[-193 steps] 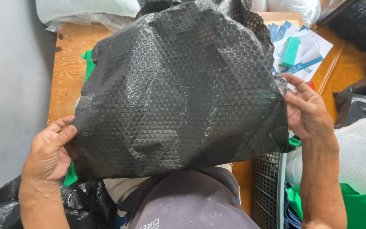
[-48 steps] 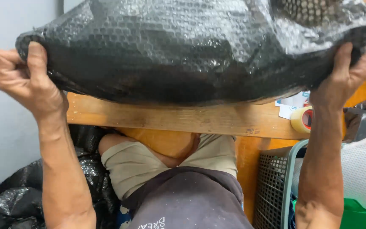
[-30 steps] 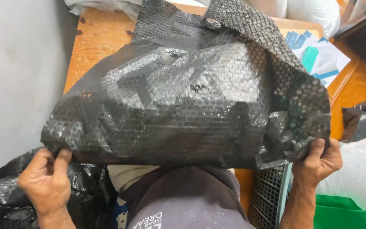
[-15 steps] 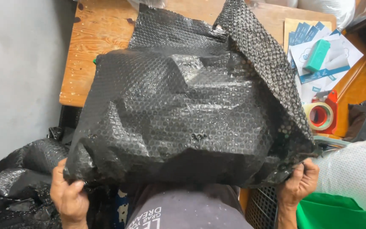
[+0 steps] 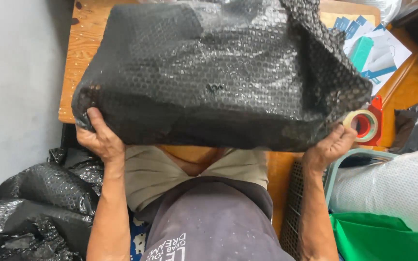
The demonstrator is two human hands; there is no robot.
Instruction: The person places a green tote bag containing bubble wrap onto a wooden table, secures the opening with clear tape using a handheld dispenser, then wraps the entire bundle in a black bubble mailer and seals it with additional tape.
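Observation:
A bulky package wrapped in black bubble wrap (image 5: pixel 218 72) lies over the near edge of a wooden table (image 5: pixel 76 53). My left hand (image 5: pixel 100 137) grips its lower left corner from underneath, thumb up on the wrap. At the lower right corner, my right hand (image 5: pixel 330 145) holds the wrap with the fingers curled under it. A loose flap of wrap sticks up at the upper right of the package.
A red tape dispenser (image 5: pixel 366 124) with a tape roll sits right of the package. Blue and white papers with a teal box (image 5: pixel 371 48) lie behind it. More black bubble wrap (image 5: pixel 30 203) is piled at lower left; a wire basket (image 5: pixel 291 208), white mesh bundle (image 5: pixel 393 183) and green bag (image 5: pixel 378 239) stand at lower right.
The package was lifted high, then lowered toward my lap, and has since moved up and forward onto the table edge. Both hands kept hold of its lower corners.

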